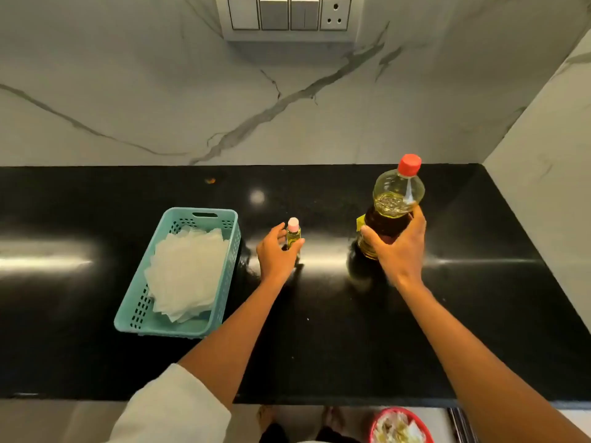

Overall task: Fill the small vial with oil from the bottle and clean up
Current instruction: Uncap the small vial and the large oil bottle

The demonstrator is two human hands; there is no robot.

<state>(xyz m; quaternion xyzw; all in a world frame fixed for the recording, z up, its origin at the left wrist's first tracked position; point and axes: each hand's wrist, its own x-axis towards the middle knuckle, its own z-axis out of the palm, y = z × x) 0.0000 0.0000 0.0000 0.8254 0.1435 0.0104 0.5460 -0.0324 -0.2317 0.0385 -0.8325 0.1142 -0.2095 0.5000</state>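
On a black counter [319, 330], the left hand [276, 252] curls round the light, capped vial [293, 235] while the right hand [399, 247] grips the heavier, likely slippery oil bottle [395, 199] at mid-body.

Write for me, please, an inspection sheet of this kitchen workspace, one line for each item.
Surface: black glossy countertop, with one small orange speck near the wall.
Job's things: small vial, upright, pink cap on, yellow oil inside; oil bottle, red cap on, partly full.
Clutter: teal basket holding white paper tissues, left of the vial.
Grippers: left hand curls fingers and thumb round the vial; right hand grips the bottle's body.
Cables: nothing seen.
Surroundings: marble wall with a switch panel; red bin on the floor below the counter edge.
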